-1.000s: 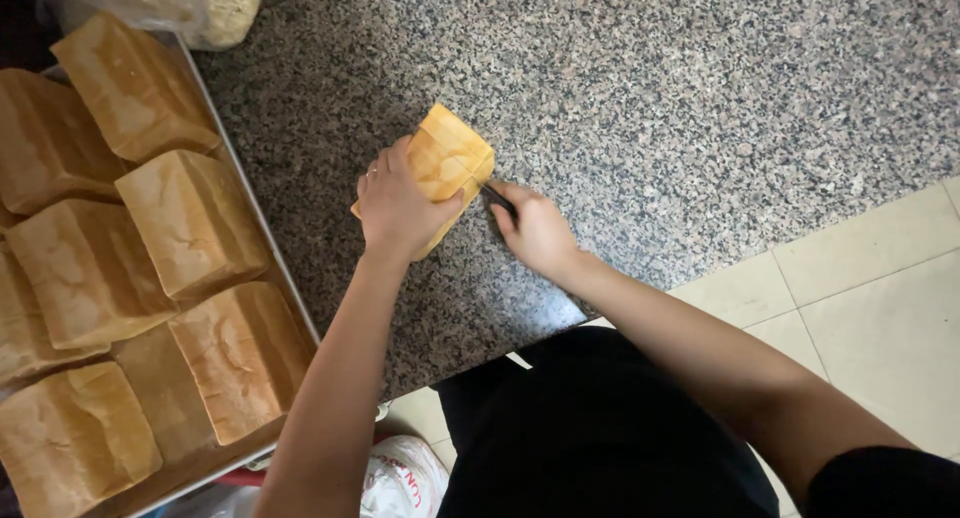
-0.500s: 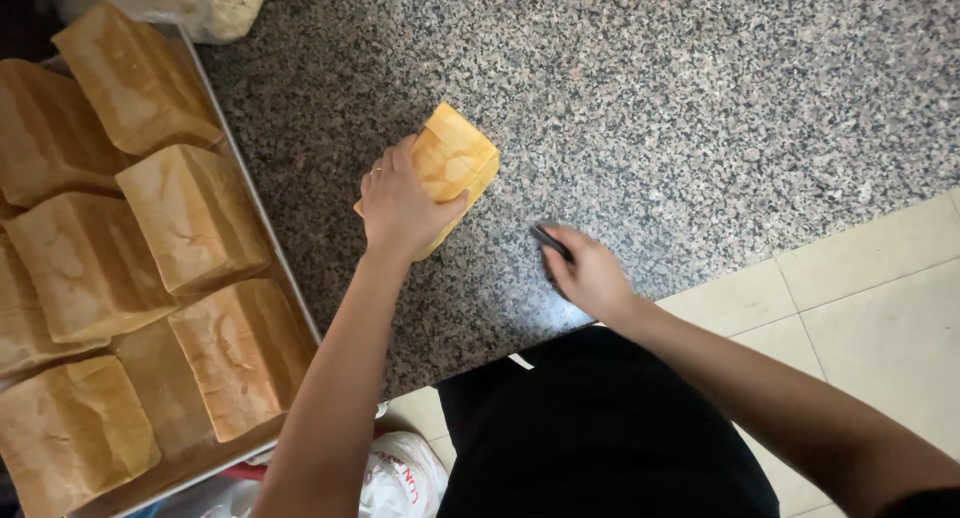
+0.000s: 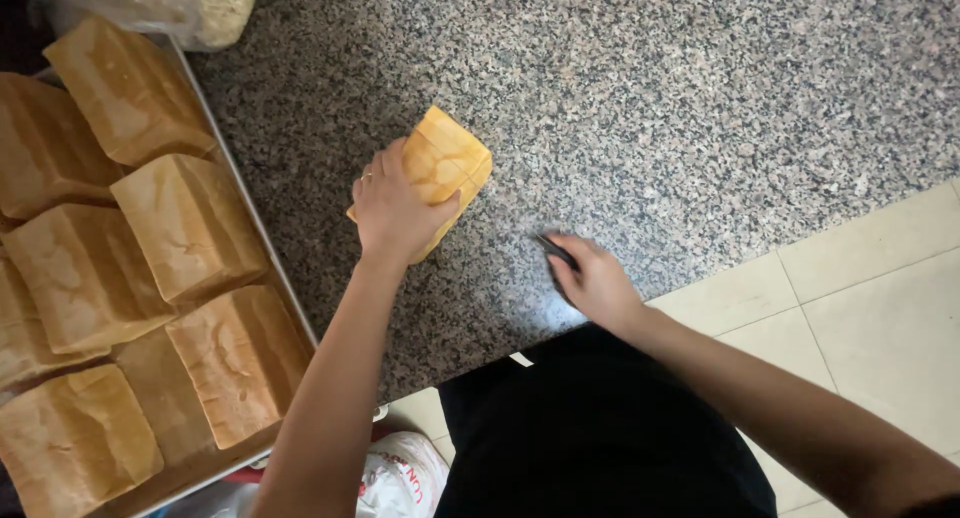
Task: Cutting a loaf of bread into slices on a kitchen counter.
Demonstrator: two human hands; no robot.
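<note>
A golden square loaf of bread (image 3: 452,156) lies on the speckled granite counter (image 3: 700,98). My left hand (image 3: 395,213) presses down on the loaf's near end, fingers curled over it, with a ring on one finger. Right of the loaf and apart from it, my right hand (image 3: 597,283) rests near the counter's front edge. It is closed around a small dark tool (image 3: 555,250), of which only the tip shows, so I cannot tell what kind it is.
A metal tray (image 3: 262,240) at the left holds several large tan loaves (image 3: 190,223). A clear plastic bag (image 3: 190,3) sits at the top left. Pale floor tiles (image 3: 870,308) lie to the right, and a white bag (image 3: 400,478) lies on the floor below.
My right hand, with the dark tool in it, has pulled away from the loaf, down and to the right toward the counter's edge. The left hand and the loaf have stayed put.
</note>
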